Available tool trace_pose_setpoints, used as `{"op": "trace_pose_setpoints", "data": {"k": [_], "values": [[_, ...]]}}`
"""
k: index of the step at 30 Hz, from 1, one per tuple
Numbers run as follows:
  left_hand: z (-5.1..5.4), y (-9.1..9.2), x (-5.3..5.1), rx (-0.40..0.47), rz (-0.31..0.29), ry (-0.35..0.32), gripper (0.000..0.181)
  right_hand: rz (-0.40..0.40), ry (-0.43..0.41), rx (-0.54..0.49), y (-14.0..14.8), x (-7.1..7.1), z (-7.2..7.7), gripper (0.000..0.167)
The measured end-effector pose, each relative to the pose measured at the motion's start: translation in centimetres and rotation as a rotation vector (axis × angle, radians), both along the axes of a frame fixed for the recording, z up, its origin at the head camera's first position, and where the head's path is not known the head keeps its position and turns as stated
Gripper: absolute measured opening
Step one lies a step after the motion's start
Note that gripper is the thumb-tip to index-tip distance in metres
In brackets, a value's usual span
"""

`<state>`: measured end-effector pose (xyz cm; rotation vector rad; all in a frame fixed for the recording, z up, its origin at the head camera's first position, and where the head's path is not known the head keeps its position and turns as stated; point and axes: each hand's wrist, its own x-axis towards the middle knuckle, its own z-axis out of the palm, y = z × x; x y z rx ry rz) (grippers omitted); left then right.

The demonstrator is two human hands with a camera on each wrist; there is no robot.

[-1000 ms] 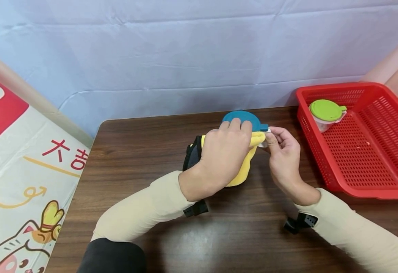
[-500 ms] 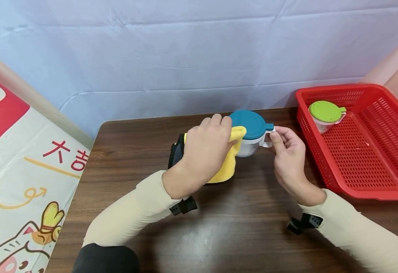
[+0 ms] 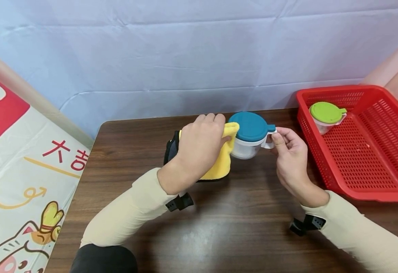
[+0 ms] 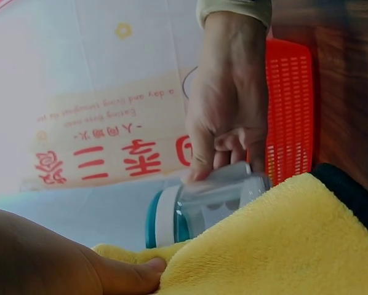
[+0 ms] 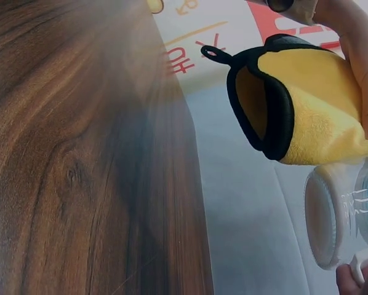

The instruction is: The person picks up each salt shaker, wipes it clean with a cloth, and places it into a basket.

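My left hand (image 3: pixel 200 148) grips a folded yellow cloth (image 3: pixel 220 161) with a dark backing and black edging, just left of a clear jar (image 3: pixel 245 149) with a blue lid (image 3: pixel 250 127). The white handle of the jar is pinched between thumb and fingers of my right hand (image 3: pixel 292 161). In the right wrist view the cloth (image 5: pixel 325 104) curves over beside the jar (image 5: pixel 332 215), a black loop at its corner. From the left wrist, the jar (image 4: pixel 212 206) shows behind the cloth (image 4: pixel 282 239), partly covered by it; whether they touch is unclear.
A red basket (image 3: pixel 339 172) stands at the right of the wooden table (image 3: pixel 219 235), holding another clear jar with a green lid (image 3: pixel 326 112). Pale cloth (image 3: pixel 185 57) hangs behind the table, and a printed sheet (image 3: pixel 21 167) lies at the left.
My left hand and the cloth have moved left, off the front of the jar, uncovering its lid and body. The right hand, with the handle, has shifted slightly right.
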<state>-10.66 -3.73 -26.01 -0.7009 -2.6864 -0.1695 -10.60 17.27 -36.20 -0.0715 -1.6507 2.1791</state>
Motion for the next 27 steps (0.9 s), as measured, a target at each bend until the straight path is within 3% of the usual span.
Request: {"op": "trace_pose_setpoints", "data": {"k": [7, 17, 27], "values": [[-0.1, -0.4, -0.5, 0.004, 0.03, -0.057, 0.033, 0.017, -0.028, -0.005, 0.0, 0.2, 0.2, 0.015], [-0.8, -0.9, -1.5, 0.02, 0.061, -0.064, 0.033, 0.055, -0.041, -0.015, -0.3, 0.5, 0.0, 0.019], [-0.9, -0.9, -1.8, 0.012, 0.07, -0.094, 0.033, 0.086, -0.032, -0.028, -0.4, 0.5, -0.2, 0.019]]}}
